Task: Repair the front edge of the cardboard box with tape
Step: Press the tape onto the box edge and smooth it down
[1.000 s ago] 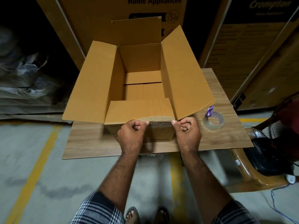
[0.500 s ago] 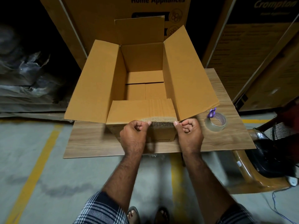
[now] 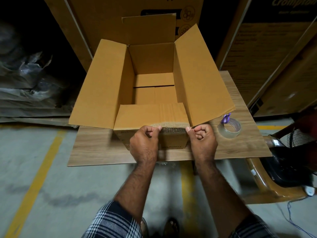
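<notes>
Head view of an open cardboard box (image 3: 154, 79) standing near the front of a wooden tabletop (image 3: 96, 148), its four flaps folded outward so that the rim is exposed; the near flap (image 3: 151, 115) lies toward the person, and along its fold the front edge (image 3: 173, 128) shows a torn strip where the corrugated ribs are bare. The left hand (image 3: 145, 143) and the right hand (image 3: 203, 140) sit at either end of this damaged stretch, each with the fingers (image 3: 158, 128) curled and closed in a pinch near the edge; whether a length of clear tape is stretched between them cannot be told, though the paired, level placement suits holding a strip taut over the tear before pressing it down. The tape roll (image 3: 229, 128), with a purple tab at its top, rests on the tabletop just beside the right hand and near the corner of the right flap (image 3: 202, 74), presumably left within easy reach for further strips. Larger printed cartons (image 3: 274, 57) stand behind the tabletop, and a fan (image 3: 291, 160) lies at the right margin
</notes>
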### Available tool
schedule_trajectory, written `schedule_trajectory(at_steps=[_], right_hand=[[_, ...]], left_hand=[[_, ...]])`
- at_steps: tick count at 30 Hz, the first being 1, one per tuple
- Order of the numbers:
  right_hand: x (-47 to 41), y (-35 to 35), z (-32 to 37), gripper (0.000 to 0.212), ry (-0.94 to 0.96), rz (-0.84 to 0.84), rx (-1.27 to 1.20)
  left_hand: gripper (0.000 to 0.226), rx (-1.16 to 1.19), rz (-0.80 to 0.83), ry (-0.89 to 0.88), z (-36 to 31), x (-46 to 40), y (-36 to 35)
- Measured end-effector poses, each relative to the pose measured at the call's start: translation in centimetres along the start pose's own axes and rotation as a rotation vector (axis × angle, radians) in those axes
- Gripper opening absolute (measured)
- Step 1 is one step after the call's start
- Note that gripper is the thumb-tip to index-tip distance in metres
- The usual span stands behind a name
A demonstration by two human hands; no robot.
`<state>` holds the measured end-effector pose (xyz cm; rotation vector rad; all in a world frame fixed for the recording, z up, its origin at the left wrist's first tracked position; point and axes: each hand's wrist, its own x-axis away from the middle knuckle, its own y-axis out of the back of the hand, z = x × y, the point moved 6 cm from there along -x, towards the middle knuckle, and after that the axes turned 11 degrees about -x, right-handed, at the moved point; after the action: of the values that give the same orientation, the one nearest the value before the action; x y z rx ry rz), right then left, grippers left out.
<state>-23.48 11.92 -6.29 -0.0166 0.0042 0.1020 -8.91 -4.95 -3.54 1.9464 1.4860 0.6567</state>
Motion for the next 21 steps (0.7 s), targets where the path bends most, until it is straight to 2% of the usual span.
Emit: schedule_trajectory(at_steps=[12,16,19,21], right_hand=[[0.2,0.1,-0.6,0.026,-0.025,-0.018,-0.039],[-0.1,0.3,-0.6,0.027,-0.020,-0.039,0.035],[-0.3,0.9,-0.6,0.038,-0.042,-0.083,0.141],[0.0,1.3,-0.2,0.043,-0.034,-0.091,0.255]], left_hand=[[0.032,-0.059,-0.033,-0.059,-0.2,0.1,-0.2],[0.040,-0.092,-0.044,-0.040,0.0,0.0,-0.5],[0.053,-0.088,-0.033,0.042,0.9,-0.3,-0.4],[0.056,-0.066,-0.017,0.033,1.3,-0.4,-0.3]])
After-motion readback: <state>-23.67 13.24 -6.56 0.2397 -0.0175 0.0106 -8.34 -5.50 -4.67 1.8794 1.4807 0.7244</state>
